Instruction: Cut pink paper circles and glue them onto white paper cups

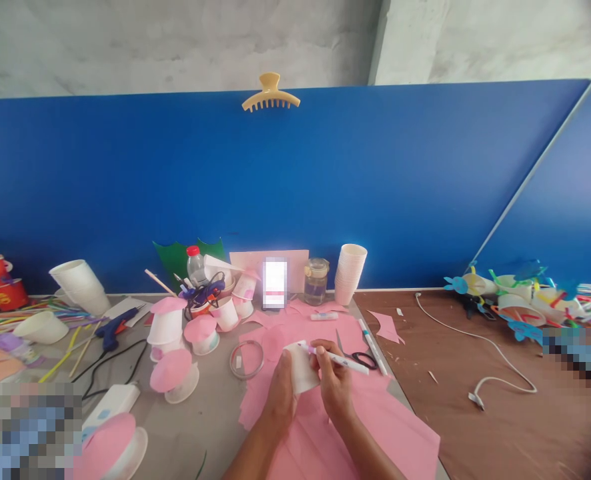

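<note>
My left hand (280, 390) is wrapped round a white paper cup (301, 367), held on its side above sheets of pink paper (355, 427). My right hand (334, 383) pinches a white marker pen (336, 358) with a purple tip, and the tip touches the cup's wall. Black-handled scissors (358, 357) lie just right of the pen on the pink paper. A second pen (373, 343) lies beside the scissors.
Several white cups capped with pink discs (175, 373) stand to the left, with a blue glue gun (113, 330), a tape roll (247, 360) and straws. A cup stack (349, 273), a glass jar (316, 280) and a phone (275, 283) line the blue partition. A white cable (480, 347) crosses the brown table.
</note>
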The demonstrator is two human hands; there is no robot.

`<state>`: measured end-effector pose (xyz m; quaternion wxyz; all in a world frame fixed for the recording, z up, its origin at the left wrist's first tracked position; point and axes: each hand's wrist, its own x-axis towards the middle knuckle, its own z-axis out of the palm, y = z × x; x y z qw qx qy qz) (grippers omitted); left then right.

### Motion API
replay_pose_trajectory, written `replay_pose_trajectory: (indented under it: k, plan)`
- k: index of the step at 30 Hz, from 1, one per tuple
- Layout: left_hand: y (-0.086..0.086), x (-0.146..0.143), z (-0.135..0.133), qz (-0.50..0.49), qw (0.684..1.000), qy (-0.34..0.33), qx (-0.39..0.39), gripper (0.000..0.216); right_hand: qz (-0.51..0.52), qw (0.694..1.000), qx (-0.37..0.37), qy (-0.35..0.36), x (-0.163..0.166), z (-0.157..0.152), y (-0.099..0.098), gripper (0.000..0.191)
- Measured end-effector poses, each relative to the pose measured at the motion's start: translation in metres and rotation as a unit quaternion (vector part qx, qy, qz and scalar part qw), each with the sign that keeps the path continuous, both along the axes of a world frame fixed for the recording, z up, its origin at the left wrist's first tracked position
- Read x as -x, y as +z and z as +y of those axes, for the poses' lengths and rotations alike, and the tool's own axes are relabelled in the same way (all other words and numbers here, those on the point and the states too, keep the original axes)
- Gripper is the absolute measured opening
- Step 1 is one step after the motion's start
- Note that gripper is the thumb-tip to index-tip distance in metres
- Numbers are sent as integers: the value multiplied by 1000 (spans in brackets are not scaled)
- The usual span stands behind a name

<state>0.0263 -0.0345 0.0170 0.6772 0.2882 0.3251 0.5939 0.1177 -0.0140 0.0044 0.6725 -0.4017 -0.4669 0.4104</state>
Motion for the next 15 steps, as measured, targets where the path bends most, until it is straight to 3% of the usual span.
replay_pose_trajectory:
  k: [6, 15]
  plan:
    - [6, 0, -2, 3, 1000, 7, -2, 52, -9, 1000, -1, -12, 0, 0, 3, 36]
    - [-4, 0, 2, 26, 999, 18, -10, 50, -6, 1000, 5, -4, 0, 0, 2, 36]
